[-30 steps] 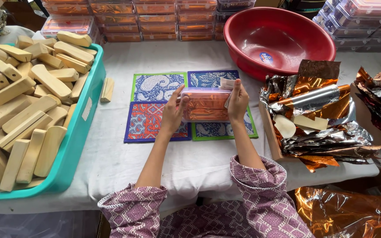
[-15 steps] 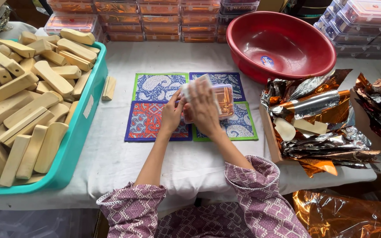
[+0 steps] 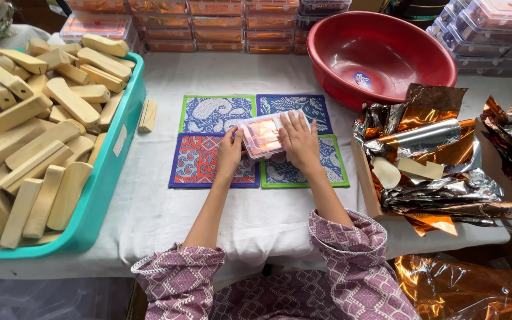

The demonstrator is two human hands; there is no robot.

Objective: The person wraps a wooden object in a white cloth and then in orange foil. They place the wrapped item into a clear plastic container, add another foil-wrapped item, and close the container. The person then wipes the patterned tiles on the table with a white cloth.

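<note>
A clear plastic box (image 3: pixel 261 136) with orange foil-wrapped pieces inside lies flat on the patterned mats (image 3: pixel 211 115) in the middle of the white-covered table. My left hand (image 3: pixel 229 153) grips its left end with thumb and fingers. My right hand (image 3: pixel 298 141) lies palm down over its right half, fingers spread, pressing on the lid.
A teal tray (image 3: pixel 112 172) heaped with pale wooden blocks fills the left; one loose block (image 3: pixel 147 115) lies beside it. A red basin (image 3: pixel 380 56) stands at the back right. Crumpled orange and silver foil sheets (image 3: pixel 434 160) sit in a box on the right. Stacked filled boxes (image 3: pixel 214 26) line the back.
The box was held up on edge between both hands; now it lies flat on the mats. My right hand swept across it and rests on the lid.
</note>
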